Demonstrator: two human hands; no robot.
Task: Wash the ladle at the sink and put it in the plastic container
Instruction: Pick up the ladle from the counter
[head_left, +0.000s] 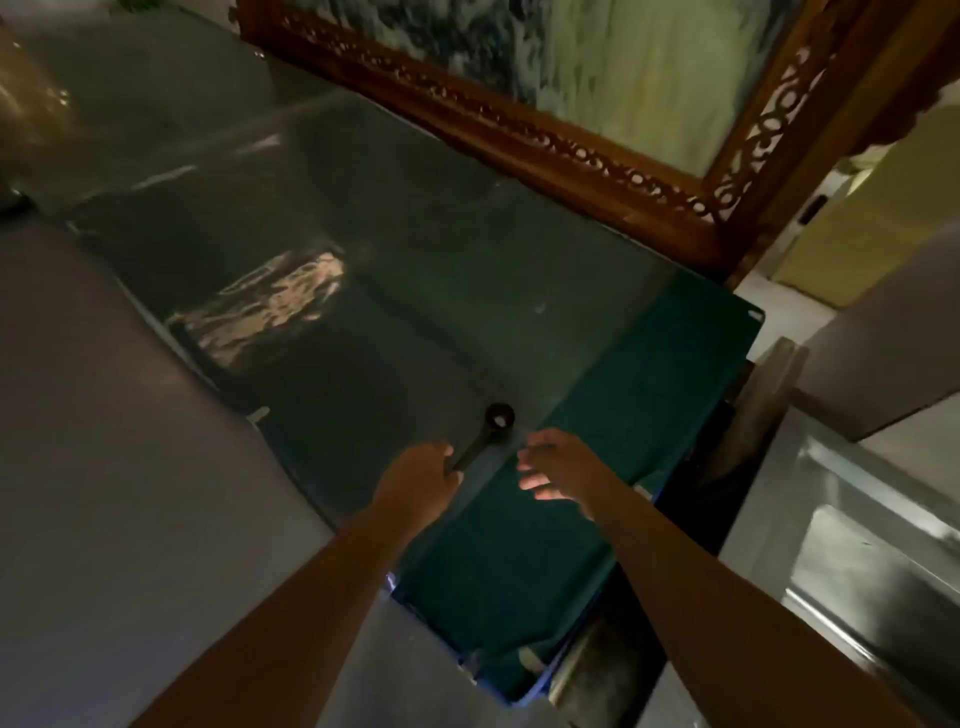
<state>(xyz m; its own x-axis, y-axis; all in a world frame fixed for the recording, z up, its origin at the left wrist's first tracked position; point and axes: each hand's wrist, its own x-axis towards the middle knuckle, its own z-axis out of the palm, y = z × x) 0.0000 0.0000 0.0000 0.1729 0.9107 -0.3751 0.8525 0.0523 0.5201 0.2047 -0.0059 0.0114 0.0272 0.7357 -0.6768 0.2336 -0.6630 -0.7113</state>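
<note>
Black ladle (485, 436) gripped at the handle end by the left hand (421, 480), bowl held over the glass tabletop (363, 270) (probably just above), right hand (558, 465) spread open beside it, green mat (597, 447) edge below.

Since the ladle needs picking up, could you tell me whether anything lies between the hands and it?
Nothing visible does. The left hand is already at the ladle handle's end; the right hand hovers open just beside it.

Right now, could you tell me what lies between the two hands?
In the head view, the ladle handle runs between them; the left hand holds its near end, while the right hand is open and apart from it, over the glass top.
</note>
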